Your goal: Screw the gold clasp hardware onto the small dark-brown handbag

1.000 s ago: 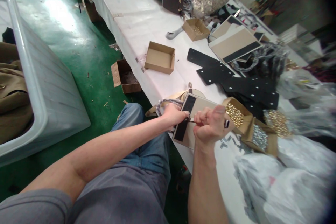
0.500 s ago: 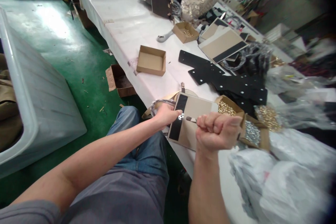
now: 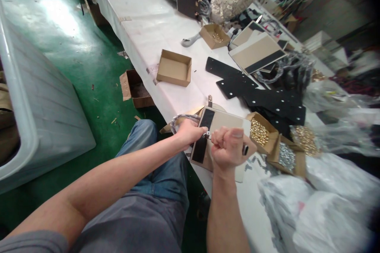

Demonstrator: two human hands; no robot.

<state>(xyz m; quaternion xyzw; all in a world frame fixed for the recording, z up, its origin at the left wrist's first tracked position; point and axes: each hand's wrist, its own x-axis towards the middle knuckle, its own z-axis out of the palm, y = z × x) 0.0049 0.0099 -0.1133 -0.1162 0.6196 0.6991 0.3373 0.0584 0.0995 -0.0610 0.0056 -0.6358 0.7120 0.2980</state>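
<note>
A beige bag panel [image 3: 227,120] with a black strip lies slanted at the table's near edge. At its left edge, my left hand [image 3: 189,132] is closed on it, the thumb pressed on the black strip beside a small silver metal fitting [image 3: 207,134]. My right hand [image 3: 227,148] is a fist over the panel, wrapped round a slim hand tool [image 3: 245,150]. The tool's tip meets the fitting; the dark butt shows behind the fist, and its kind is unclear. A plastic-wrapped handle loop [image 3: 185,117] lies by my left fingers, which are partly hidden.
Boxes of gold studs [image 3: 259,131] and silver studs [image 3: 286,155] stand to the right, near white plastic bags [image 3: 320,209]. Black strips [image 3: 273,101] lie behind. A shallow cardboard box [image 3: 174,68] sits farther left. A large pale bin [image 3: 56,99] is on the green floor.
My right fist has moved left and slightly down, bringing the tool's tip from beside the fitting onto it. The left hand stays on the panel. The view has shifted slightly.
</note>
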